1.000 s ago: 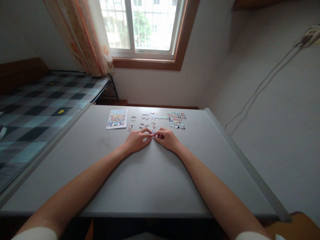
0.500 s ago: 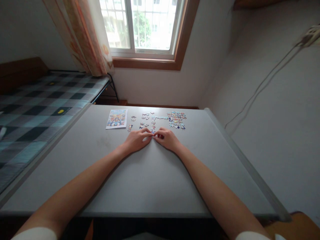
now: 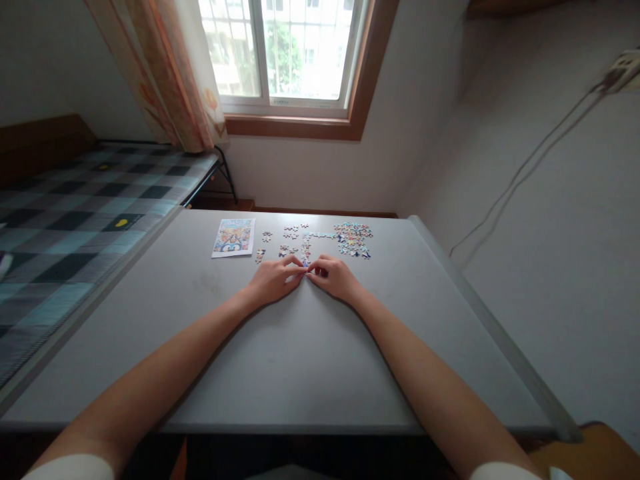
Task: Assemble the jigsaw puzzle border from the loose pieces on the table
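Note:
My left hand and my right hand meet fingertip to fingertip at the near end of a joined strip of jigsaw pieces. Both hands pinch at a small bluish puzzle piece there, mostly covered by the fingers. From its far end the strip turns right in a thin row, forming a corner. That row reaches a heap of loose puzzle pieces. Small groups of pieces lie left of the strip, some close to my left hand.
A printed picture sheet lies at the far left of the grey table. Beyond the table stand a bed with a checked cover and a window with a curtain. A cable hangs on the right wall.

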`<state>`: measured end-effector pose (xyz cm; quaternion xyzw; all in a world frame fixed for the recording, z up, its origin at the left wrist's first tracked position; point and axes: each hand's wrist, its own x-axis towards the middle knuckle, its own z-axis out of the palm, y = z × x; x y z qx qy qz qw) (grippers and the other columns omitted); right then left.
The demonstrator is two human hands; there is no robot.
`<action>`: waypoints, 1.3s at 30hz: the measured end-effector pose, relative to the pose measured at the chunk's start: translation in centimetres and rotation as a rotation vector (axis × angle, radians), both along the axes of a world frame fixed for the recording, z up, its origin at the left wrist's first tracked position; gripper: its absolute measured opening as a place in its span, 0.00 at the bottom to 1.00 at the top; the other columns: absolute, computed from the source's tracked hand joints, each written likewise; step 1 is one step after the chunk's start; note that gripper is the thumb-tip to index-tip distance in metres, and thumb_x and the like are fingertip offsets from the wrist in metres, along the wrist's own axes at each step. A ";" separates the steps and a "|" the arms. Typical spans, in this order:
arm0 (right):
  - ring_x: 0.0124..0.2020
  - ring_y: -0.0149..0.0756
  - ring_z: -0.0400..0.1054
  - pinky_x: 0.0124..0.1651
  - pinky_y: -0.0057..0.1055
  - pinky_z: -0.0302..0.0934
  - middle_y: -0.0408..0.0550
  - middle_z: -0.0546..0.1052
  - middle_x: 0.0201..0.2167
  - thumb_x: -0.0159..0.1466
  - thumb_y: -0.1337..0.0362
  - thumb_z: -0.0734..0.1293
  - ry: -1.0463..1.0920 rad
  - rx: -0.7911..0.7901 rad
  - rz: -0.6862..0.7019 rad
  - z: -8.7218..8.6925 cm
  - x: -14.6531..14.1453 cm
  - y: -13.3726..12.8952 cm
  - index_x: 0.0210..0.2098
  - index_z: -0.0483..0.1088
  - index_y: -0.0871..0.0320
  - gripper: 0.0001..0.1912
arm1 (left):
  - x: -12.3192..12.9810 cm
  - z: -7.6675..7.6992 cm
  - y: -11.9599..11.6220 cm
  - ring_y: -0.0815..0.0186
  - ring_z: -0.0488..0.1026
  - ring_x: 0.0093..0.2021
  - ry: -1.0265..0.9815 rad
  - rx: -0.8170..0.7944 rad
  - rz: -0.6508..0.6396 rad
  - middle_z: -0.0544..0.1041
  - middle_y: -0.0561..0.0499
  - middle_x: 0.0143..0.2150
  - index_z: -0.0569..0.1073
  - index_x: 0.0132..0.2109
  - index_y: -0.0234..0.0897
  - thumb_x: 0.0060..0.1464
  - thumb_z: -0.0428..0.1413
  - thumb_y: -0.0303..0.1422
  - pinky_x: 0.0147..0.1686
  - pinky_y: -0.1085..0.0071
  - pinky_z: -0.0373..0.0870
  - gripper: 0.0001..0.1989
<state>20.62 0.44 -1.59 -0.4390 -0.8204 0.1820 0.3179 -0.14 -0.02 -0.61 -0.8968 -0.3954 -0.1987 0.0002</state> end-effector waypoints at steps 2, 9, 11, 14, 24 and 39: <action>0.26 0.26 0.62 0.34 0.25 0.57 0.42 0.69 0.28 0.59 0.65 0.67 0.004 -0.001 -0.002 0.0 0.0 0.0 0.33 0.75 0.56 0.05 | 0.0 0.0 0.0 0.70 0.75 0.34 0.000 -0.002 0.001 0.74 0.53 0.50 0.76 0.48 0.51 0.62 0.47 0.38 0.35 0.72 0.69 0.14; 0.27 0.26 0.62 0.34 0.25 0.57 0.42 0.69 0.28 0.59 0.65 0.67 -0.005 -0.002 -0.007 0.1 0.0 -0.1 0.33 0.75 0.56 0.05 | 0.0 0.0 0.0 0.69 0.75 0.36 0.004 0.005 0.007 0.75 0.54 0.49 0.76 0.48 0.50 0.62 0.47 0.38 0.35 0.72 0.69 0.14; 0.27 0.26 0.62 0.34 0.25 0.57 0.42 0.69 0.28 0.59 0.65 0.67 -0.006 -0.003 -0.008 0.1 -0.1 -0.1 0.33 0.75 0.56 0.05 | -0.1 0.0 0.1 0.68 0.75 0.36 -0.001 0.011 0.006 0.76 0.54 0.48 0.75 0.48 0.49 0.62 0.47 0.38 0.35 0.72 0.69 0.14; 0.27 0.26 0.62 0.34 0.25 0.57 0.42 0.69 0.28 0.59 0.65 0.67 -0.007 -0.006 -0.008 0.1 -0.1 -0.1 0.33 0.75 0.56 0.05 | -0.1 -0.1 0.1 0.68 0.75 0.36 -0.003 0.018 -0.004 0.76 0.54 0.48 0.76 0.47 0.48 0.62 0.47 0.38 0.35 0.73 0.69 0.14; 0.27 0.26 0.62 0.34 0.25 0.57 0.42 0.69 0.28 0.59 0.64 0.67 -0.015 -0.006 -0.005 0.2 0.0 -0.2 0.34 0.75 0.56 0.05 | 0.0 -0.1 0.0 0.71 0.75 0.33 -0.026 0.059 -0.009 0.76 0.56 0.49 0.78 0.43 0.49 0.61 0.48 0.38 0.33 0.74 0.67 0.13; 0.27 0.26 0.62 0.34 0.25 0.57 0.42 0.70 0.28 0.59 0.64 0.67 -0.024 -0.001 -0.005 0.1 -0.1 -0.2 0.33 0.76 0.56 0.05 | -0.1 -0.1 0.2 0.70 0.75 0.35 -0.022 0.066 -0.056 0.77 0.56 0.48 0.78 0.43 0.47 0.61 0.48 0.37 0.35 0.74 0.68 0.13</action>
